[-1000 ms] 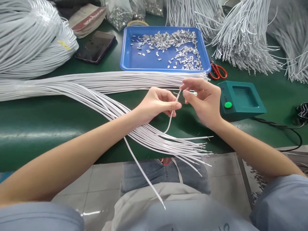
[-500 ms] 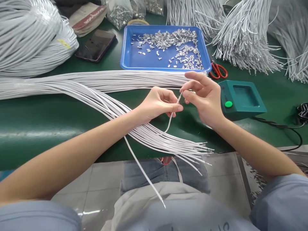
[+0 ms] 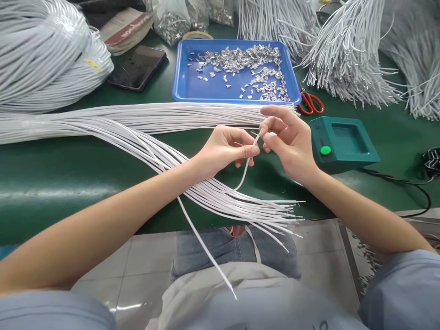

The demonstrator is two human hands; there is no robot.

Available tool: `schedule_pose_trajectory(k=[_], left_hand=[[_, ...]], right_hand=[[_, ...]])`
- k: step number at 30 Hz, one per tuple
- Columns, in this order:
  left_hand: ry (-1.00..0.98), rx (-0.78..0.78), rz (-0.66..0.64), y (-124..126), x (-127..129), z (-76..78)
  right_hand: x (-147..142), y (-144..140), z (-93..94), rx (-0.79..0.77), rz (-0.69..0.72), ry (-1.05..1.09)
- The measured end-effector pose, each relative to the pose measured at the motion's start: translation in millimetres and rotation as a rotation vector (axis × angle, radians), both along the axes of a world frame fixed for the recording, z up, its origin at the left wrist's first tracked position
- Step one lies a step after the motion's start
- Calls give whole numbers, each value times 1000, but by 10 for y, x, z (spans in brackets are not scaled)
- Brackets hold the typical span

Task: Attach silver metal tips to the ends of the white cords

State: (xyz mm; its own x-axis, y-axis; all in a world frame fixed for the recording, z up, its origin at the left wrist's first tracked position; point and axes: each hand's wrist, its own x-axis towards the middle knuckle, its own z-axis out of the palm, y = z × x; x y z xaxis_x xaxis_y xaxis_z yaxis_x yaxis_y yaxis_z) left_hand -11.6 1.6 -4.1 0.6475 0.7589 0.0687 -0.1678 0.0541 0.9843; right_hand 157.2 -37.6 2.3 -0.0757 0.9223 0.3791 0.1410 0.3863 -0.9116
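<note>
My left hand [image 3: 231,149] pinches one white wire [image 3: 245,168] close to its end, thumb against the fingers. The tip of that wire points up to my right hand [image 3: 288,140], whose thumb and index finger are closed on it. Whether a small metal piece sits in that pinch is hidden by the fingers. Under my left wrist a loose bunch of white wires [image 3: 213,195] fans out toward the table's front edge, bare strands showing at the ends. Behind both hands lies a second bundle of white wires [image 3: 165,115], its ends partly covered by my right hand.
A blue tray [image 3: 206,94] of small metal terminals stands behind my hands, with red-handled scissors [image 3: 311,103] beside it. To the right is a green device [image 3: 343,142] with a lit button. A phone [image 3: 138,68] and a large wire coil [image 3: 41,55] lie at the left.
Both hands stay almost in place on the same wire. Fine strands now show beside the wire's tip, between the two hands.
</note>
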Motion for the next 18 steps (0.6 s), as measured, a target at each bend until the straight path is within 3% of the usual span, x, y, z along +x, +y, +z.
schedule_pose_trajectory(k=[5, 10, 18], left_hand=[[-35, -14, -3, 3, -8, -12], [-21, -38, -22, -9, -8, 13], [-40, -31, -67, -5, -12, 4]], right_hand=[[22, -1, -10, 67, -39, -67], [58, 14, -24, 34, -120, -117], [38, -40, 31, -20, 57, -41]])
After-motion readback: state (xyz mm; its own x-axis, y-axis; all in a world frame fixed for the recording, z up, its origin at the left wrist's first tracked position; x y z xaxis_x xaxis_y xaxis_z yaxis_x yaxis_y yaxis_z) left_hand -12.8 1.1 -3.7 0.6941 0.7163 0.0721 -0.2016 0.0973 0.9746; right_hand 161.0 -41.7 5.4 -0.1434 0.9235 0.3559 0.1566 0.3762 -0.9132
